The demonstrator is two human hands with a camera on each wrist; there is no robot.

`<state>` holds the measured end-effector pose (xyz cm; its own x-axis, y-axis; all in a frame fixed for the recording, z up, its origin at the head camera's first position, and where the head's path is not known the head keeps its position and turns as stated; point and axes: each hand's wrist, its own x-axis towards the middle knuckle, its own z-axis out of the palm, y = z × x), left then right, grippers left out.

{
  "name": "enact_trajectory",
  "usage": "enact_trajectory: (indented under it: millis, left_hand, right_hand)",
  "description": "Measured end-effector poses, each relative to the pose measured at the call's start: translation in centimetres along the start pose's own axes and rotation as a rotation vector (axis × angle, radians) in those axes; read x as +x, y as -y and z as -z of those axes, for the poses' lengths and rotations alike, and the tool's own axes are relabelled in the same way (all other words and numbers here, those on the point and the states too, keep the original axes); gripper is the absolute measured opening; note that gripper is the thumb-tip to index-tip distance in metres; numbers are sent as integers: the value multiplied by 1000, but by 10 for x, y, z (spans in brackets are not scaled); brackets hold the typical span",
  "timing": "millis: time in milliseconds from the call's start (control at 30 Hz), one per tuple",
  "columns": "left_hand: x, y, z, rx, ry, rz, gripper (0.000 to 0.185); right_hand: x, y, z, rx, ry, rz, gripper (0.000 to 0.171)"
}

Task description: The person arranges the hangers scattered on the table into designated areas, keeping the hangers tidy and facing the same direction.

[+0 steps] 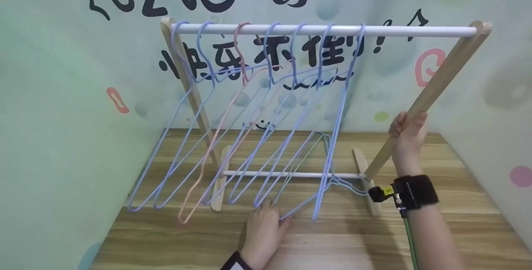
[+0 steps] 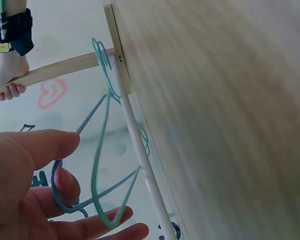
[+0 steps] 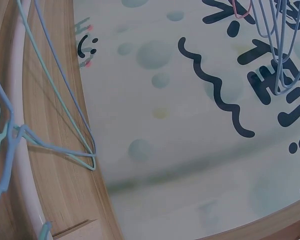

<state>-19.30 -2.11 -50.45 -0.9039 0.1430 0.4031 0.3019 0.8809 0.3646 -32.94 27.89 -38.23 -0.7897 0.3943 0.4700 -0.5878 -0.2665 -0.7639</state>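
My right hand [image 1: 409,139] grips the right wooden post of a clothes rack [image 1: 440,70]. Low in front, my left hand [image 1: 264,230] pinches one end of a blue hanger [image 2: 97,198] between thumb and fingers. Beside it a green hanger [image 2: 96,170] has its near corner by the middle finger; whether it is held too, I cannot tell. Both hangers lie across the rack's lower white bar [image 1: 286,174], hooks toward the right foot. The right wrist view shows these two hangers but not the right hand.
Several blue hangers [image 1: 293,70] and a pink hanger [image 1: 224,112] hang from the upper white bar [image 1: 407,31], their near corners above and left of my left hand. The rack stands on a wooden tabletop [image 1: 316,245] before a printed backdrop [image 1: 469,4].
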Motion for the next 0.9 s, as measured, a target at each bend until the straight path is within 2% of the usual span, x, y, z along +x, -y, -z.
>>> enact_trajectory:
  millis: [267, 633, 767, 900]
  left_hand:
    - [-7, -9, 11, -63, -16, -61, 30]
    - [-11, -19, 24, -183, -27, -72, 21]
    - [-13, -18, 26, -211, -72, -79, 19]
    - [-16, -16, 29, -194, -140, -106, 19]
  right_hand:
    - [2, -1, 1, 48, 9, 6, 63]
    - [3, -1, 0, 69, 4, 12, 64]
    - [2, 0, 0, 60, 6, 20, 64]
    - [1, -1, 0, 57, 9, 30, 63]
